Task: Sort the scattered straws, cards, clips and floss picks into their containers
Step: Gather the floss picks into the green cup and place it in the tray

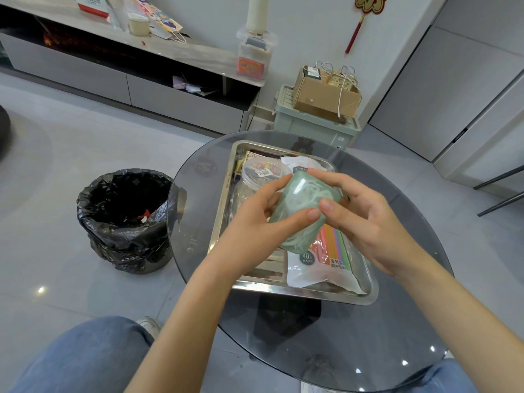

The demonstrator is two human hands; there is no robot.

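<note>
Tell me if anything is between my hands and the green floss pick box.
Nothing visible. The left hand and right hand both grip the green floss pick box directly, holding it above the metal tray, over the bag of straws.

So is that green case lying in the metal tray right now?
No, the green case is above the metal tray, gripped between the left hand and the right hand.

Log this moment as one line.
left hand + right hand: holding green box | over: metal tray | in tray: straw pack, clear tub
</note>
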